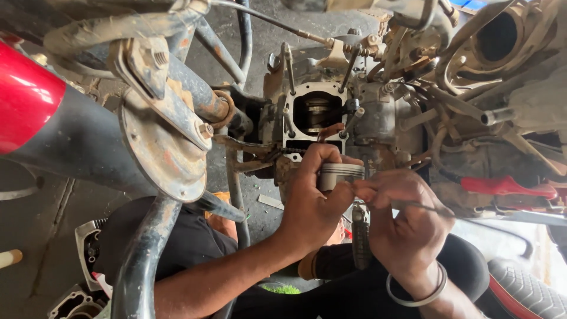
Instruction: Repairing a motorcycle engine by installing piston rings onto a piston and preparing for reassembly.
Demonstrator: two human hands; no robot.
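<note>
Silver-grey piston (pixel 341 175) sat gripped in the left hand (pixel 310 198), fingers wrapped round its skirt, just below the open crankcase (pixel 316 112). Right hand (pixel 407 221) touched the piston's side, fingertips pinched narrow on a thin metal tool (pixel 426 206). Steel bangle (pixel 420 292) circled the right wrist.

Piston held up at the open engine case

A short, silver-grey metal piston (pixel 341 175), round and grooved near its top edge, sits clasped in the left hand (pixel 310 201), its crown tipped toward the engine. It hangs just under the square opening of the crankcase (pixel 316 112), where dark inner parts show. The right hand (pixel 407 221) pinches a thin metal tool (pixel 428 207) at the piston's side, fingertips touching its skirt.
</note>
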